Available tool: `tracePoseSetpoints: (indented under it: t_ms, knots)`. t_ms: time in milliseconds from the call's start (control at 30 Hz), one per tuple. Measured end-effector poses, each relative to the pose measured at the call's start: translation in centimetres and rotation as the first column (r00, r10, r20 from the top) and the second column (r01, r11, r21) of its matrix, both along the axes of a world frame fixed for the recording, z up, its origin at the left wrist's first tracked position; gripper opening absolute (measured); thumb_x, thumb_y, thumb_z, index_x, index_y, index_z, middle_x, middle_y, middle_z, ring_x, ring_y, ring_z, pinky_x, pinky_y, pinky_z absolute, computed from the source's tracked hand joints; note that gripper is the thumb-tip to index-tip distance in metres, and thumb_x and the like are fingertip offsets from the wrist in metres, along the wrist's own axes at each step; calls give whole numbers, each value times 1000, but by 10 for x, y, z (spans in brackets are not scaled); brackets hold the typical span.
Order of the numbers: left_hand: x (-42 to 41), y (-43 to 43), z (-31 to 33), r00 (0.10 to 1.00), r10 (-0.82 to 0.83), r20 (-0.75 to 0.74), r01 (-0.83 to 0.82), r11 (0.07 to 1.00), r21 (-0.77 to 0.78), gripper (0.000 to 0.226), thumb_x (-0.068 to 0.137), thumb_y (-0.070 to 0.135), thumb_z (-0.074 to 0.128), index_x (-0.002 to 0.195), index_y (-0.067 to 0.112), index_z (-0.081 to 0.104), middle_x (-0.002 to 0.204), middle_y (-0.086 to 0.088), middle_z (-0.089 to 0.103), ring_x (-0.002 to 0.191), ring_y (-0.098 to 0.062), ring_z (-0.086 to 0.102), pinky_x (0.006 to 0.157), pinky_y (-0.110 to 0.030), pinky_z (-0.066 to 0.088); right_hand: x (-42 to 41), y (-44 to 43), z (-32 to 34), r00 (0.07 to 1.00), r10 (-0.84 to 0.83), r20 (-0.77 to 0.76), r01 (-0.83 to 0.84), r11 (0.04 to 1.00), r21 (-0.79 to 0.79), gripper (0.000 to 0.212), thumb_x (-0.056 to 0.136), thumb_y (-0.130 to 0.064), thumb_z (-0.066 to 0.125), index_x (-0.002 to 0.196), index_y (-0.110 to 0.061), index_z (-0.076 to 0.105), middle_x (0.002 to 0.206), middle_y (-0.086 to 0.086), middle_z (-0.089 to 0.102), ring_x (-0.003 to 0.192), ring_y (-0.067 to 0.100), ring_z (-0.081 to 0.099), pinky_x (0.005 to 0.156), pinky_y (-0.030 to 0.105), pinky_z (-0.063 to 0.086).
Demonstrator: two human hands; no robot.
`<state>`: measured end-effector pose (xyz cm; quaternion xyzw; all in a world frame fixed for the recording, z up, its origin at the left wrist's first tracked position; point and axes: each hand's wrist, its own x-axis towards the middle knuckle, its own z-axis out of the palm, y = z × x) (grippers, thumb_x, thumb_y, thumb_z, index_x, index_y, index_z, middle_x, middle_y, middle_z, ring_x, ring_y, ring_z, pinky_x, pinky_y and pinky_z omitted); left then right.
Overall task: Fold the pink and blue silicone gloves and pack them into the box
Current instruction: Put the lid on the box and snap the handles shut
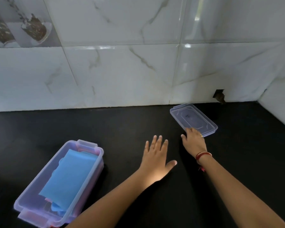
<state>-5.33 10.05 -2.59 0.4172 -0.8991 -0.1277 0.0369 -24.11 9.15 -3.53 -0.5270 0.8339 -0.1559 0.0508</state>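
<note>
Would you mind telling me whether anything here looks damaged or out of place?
The wall tile has a jagged dark hole just above the black counter, behind the lid that the right hand touches. Nothing else stands out.

Blue glove (69,175), black counter (122,122), white tiles (122,71) — grey-veined

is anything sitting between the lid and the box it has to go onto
Only the person's own left hand, held open over the counter roughly midway between the lid, which the right hand touches at its near corner, and the box. No other object shows on that stretch.
</note>
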Motion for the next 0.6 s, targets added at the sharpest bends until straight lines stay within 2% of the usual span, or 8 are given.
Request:
tracePoseSetpoints:
  t_ms: [100,200,300,433,500,600]
  knots:
    - [-18,-2,-19,998,-33,61,28,996,89,83,92,59,37,151,15,-1,160,-8,-8,144,-23,-16,114,-44,-10,0,4,1,998,1,-64,0,1000,14,31,95,-22,49,123,-9,51,122,12,56,110,26,56,94,36,49]
    - [-21,-8,-27,998,-31,54,25,995,99,81,93,58,35,151,15,-1,160,-8,-7,145,-23,-15,114,-44,-8,0,10,5,997,-10,-78,11,1000,22,26,94,-21,50,115,-8,56,115,10,59,103,24,59,89,35,51]
    - [-17,-15,-27,999,-24,42,21,997,70,78,94,53,38,151,16,-1,160,-8,-6,145,-23,-14,115,-45,-6,9,21,9,997,31,-65,-29,999,40,21,95,-21,47,106,-10,61,107,8,61,95,21,60,84,33,53]
    - [-7,-18,-25,1000,-30,-1,30,999,-15,78,94,40,48,150,17,-2,160,-7,-3,145,-23,-12,115,-46,-6,30,42,13,988,140,-72,-131,984,119,19,95,-24,48,104,-13,62,107,4,60,97,18,60,85,32,53]
    - [-1,-18,-24,997,-67,-42,65,996,-61,75,95,40,46,151,18,1,160,-5,0,146,-22,-9,115,-46,-5,39,55,18,977,195,-81,-180,970,165,20,95,-24,48,104,-13,62,108,4,60,99,19,60,86,32,53]
    - [10,-16,-25,990,-140,-26,135,982,-132,71,95,44,44,151,20,9,160,-3,5,146,-20,-7,113,-46,-10,54,74,23,951,287,-114,-260,943,208,22,95,-24,45,103,-14,63,108,3,60,99,18,59,86,31,52]
